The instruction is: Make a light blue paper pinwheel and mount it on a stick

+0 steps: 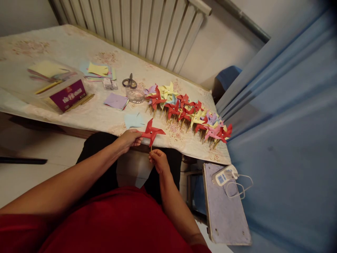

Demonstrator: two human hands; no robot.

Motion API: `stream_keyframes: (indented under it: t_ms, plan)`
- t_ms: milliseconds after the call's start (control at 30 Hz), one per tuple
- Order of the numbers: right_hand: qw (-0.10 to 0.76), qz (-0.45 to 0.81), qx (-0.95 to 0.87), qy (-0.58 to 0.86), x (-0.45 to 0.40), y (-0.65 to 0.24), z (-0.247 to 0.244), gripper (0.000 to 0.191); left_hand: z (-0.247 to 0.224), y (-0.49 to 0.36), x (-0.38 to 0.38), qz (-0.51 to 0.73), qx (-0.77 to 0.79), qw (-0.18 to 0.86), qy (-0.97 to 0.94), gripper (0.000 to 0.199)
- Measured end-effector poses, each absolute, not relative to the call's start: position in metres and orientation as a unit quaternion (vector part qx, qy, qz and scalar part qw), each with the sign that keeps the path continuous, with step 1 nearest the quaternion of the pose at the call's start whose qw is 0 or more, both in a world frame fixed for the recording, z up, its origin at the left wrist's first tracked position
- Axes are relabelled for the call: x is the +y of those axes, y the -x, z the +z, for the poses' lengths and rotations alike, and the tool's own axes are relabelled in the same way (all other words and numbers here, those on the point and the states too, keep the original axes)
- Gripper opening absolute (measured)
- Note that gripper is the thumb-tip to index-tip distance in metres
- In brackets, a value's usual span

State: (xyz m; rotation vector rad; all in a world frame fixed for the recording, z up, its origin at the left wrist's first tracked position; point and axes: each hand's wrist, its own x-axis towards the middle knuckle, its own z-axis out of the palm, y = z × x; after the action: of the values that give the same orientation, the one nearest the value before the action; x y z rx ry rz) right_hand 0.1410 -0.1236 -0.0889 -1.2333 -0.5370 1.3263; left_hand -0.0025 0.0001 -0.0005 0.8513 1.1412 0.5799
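A red pinwheel [151, 133] is held at the near edge of the tabletop [86, 121]. One blade is pinched between thumb and closed fingers of the left hand [131, 139]; the stick [151, 149] is gripped by the nearly closed right hand [159, 160]. Light blue paper [134, 120] is positioned just beyond the left hand. Finished pinwheels [184, 112] are grouped beyond and to the right of the right hand; scissors [129, 82] are located farther beyond the left hand.

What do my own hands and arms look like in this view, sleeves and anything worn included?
The left hand and right hand are ungloved, with no watch or bracelet visible. Both forearms are bare; the left sleeve and right sleeve are red and short.
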Motion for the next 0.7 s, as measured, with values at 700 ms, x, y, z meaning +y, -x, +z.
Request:
stream_keyframes:
  t_ms: [700]
  plan:
    - [0.602, 0.527, -0.241, 0.549, -0.125, -0.139, -0.086, 0.019, -0.009, 0.008, 0.003, 0.291, 0.499, 0.724, -0.377, 0.017]
